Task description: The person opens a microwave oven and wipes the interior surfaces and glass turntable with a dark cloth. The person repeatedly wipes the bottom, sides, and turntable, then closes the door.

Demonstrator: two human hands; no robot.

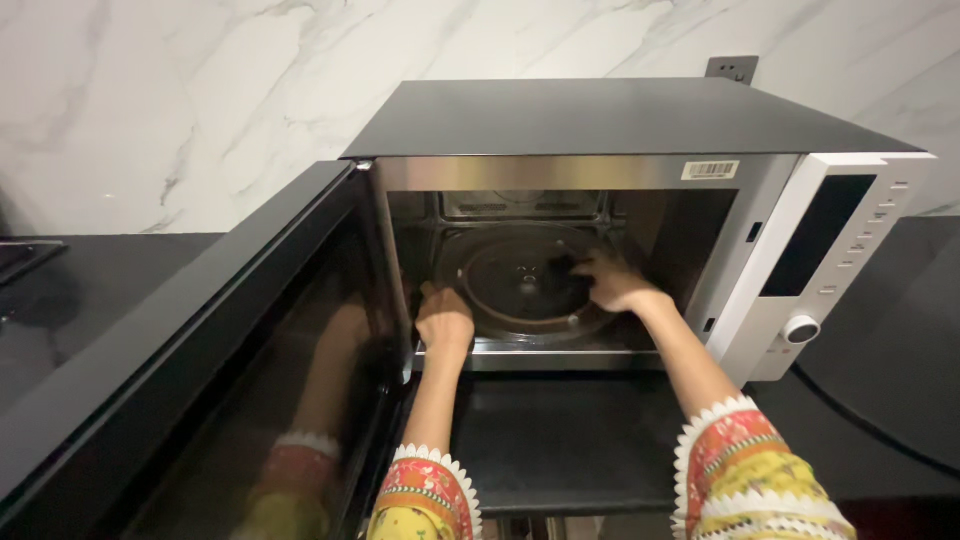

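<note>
A black-topped microwave oven [620,115] with a white control panel [835,250] stands on a dark counter, its door [200,360] swung open to the left. Inside lies a round glass turntable plate [510,275]. My left hand [443,322] rests at the plate's front left rim, fingers curled on its edge. My right hand [610,282] reaches deeper in and lies on the plate's right side, fingers spread toward a dark patch near the middle. Both sleeves have red and yellow patterns with white scalloped cuffs.
A white marbled wall [200,90] rises behind, with a grey socket [732,68] above the oven. The dark counter [900,330] extends on both sides; a black cable [870,425] runs along it at right. The door glass reflects my left arm.
</note>
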